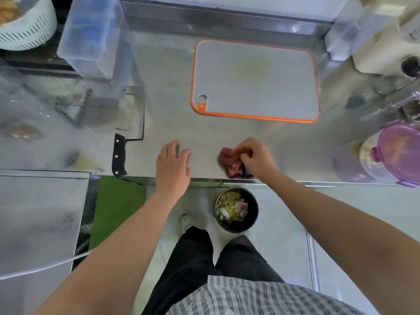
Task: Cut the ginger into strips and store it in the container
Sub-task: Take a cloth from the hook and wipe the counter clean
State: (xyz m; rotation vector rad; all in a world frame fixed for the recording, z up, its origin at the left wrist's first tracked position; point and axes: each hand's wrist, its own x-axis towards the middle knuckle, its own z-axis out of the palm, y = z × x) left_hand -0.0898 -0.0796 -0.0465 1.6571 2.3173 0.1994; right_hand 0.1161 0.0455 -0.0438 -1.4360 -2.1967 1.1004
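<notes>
A grey cutting board (254,80) with an orange rim lies bare on the steel counter, far from both hands. A cleaver (129,133) with a black handle lies to the left. A purple lidded container (391,153) with pale shreds inside stands at the right edge. My right hand (256,155) grips a crumpled red cloth (229,161) near the counter's front edge. My left hand (173,164) rests flat on the counter with relaxed fingers, holding nothing. No whole ginger shows.
On the floor below the counter edge a dark bin (236,209) holds pale scraps. A clear plastic box (91,35) and a white slotted basket (27,23) stand at the back left. An appliance (386,42) fills the back right.
</notes>
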